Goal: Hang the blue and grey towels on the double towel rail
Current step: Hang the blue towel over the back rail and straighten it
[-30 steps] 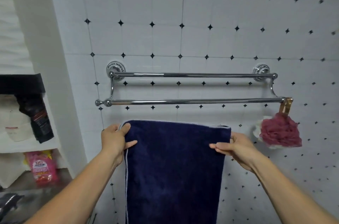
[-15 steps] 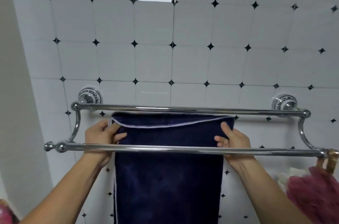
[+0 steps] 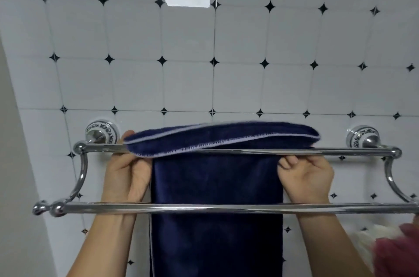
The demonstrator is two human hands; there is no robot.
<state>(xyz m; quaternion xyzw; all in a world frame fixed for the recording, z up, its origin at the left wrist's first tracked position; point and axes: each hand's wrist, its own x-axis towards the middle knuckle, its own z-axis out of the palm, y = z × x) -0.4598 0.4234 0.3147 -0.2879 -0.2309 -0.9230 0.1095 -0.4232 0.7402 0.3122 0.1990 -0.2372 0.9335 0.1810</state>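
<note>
The chrome double towel rail point(image 3: 353, 152) is fixed to the tiled wall, with its lower front bar point(image 3: 204, 207) nearer to me. The dark blue towel point(image 3: 215, 186) with a pale stitched hem hangs between the two bars, and its top edge folds forward over the upper back bar. My left hand point(image 3: 127, 174) grips the towel's upper left corner, behind the front bar. My right hand point(image 3: 306, 177) pinches the upper right corner just under the back bar. No grey towel is in view.
A pink and white bath sponge point(image 3: 394, 251) hangs at the right end of the front bar. Ceramic wall mounts point(image 3: 102, 132) hold the rail. A plain wall corner point(image 3: 20, 186) closes the left side.
Both hands have lifted the towel from below the rail up between the bars, and its top edge now lies over the back bar. The view has come closer to the rail.
</note>
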